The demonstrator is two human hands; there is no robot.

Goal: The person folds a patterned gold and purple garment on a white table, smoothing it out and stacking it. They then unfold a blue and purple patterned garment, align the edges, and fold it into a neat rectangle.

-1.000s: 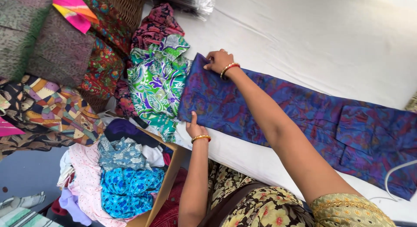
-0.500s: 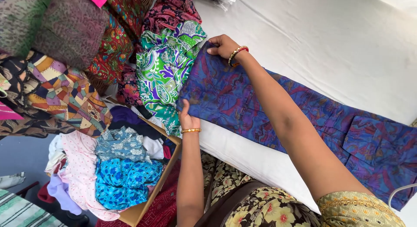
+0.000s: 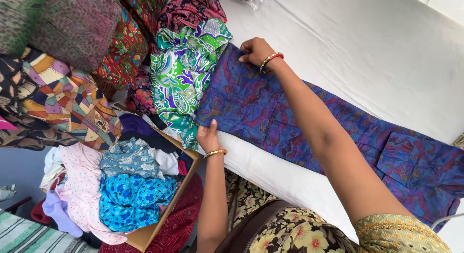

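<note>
Covered in white cloth, the surface. Spread long across it, the blue-and-purple patterned garment, one end butting against the green printed fabric. Beside and below, a cardboard box heaped with folded cloth. Straightening and squaring that end, by the look of it. Right hand closed on the far corner; left hand pinching the near corner. Wanted next, probably: an even pull.
</note>
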